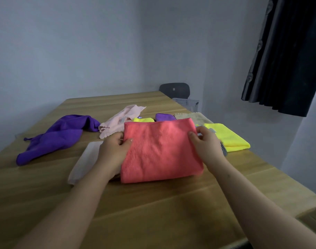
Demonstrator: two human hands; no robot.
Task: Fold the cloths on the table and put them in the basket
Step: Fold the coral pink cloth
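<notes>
- Both hands hold one folded coral cloth (160, 151). The left hand (114, 150) pinches its left edge, thumb on top and fingers hidden beneath. The right hand (205, 142) grips its right edge the same way.
- The coral cloth sits mid-worktop (153, 203), partly covering the cloths behind it.
- Two purple cloths: a large purple cloth (60, 135) lies crumpled at the left, and a small purple cloth (164, 117) is half hidden behind the coral one.
- Two yellow cloths: a folded yellow cloth (227, 137) lies at the right, and a yellow sliver (142, 119) peeks over the coral edge.
- One pale pink cloth (121, 119) lies rumpled, and one beige cloth (193, 117) lies flat.
- One whitish cloth (85, 162) is partly covered by the left forearm.
- A striped cloth (223, 150) shows only an edge by the right wrist.
- One pale basket (186, 103) stands beyond the far right corner, before a dark chair (174, 88). Its contents are unseen.
- A dark curtain (283, 56) is cut off at the right.
</notes>
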